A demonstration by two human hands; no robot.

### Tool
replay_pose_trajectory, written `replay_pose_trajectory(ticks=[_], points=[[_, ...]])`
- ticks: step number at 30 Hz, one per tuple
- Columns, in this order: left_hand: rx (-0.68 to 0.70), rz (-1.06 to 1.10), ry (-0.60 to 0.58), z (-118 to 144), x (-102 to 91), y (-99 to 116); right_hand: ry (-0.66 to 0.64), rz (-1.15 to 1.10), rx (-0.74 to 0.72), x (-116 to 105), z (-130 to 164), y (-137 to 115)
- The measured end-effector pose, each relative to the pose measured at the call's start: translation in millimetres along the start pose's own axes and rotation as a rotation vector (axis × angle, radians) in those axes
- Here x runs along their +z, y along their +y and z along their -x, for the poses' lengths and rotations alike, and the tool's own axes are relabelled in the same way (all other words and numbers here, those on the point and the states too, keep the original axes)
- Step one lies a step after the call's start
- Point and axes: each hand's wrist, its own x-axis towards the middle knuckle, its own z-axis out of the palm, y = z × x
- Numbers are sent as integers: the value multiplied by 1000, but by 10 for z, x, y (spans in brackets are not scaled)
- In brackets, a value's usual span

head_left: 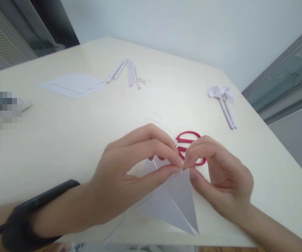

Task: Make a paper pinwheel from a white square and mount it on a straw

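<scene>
My left hand [140,171] pinches the gathered top point of a folded white paper [170,199] between thumb and fingers. The paper hangs below in creased, pointed flaps over the table's front part. Against the same point, my right hand [216,171] has thumb and forefinger closed; a tiny tan bit shows between the fingertips, too small to name. Just behind my hands lie red-handled scissors [190,136], their blades largely hidden by my left hand.
On the pale table [74,140] are stacked white sheets [74,85], several rolled paper tubes [130,72], small tan loops [142,82] and thin paper strips [174,125]. Paper flowers on rolled stems [224,101] lie at right. A wall [179,31] stands behind.
</scene>
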Motion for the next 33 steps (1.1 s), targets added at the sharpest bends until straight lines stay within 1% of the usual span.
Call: replay_pose_trajectory(ticks=[4,9,12,24,28,30,31,32,33], points=[[15,9,-10,11,-7,-2,-3,6,19,11,-3,-14],[-1,19,-22,-11,-2,-7,22,-19,45,31,0,-28],[-9,25,-17,-36,7,-3,10,-32,62,28,1,-38],[-19,-3,-35,-61,6,41,24,111,-33,8,15,-38],[-22,12,-20,-61,6,28,69,104,9,5,6,-49],[-23,30,4,-59,4,19,117,159,53,-32,-24,-45],[-17,39,16,-60,2,14,129,222,80,-64,-45,-33],[-11,42,27,-60,-1,7,126,304,107,-103,-67,-12],[5,46,37,-62,-5,-1,80,419,166,-147,-90,20]])
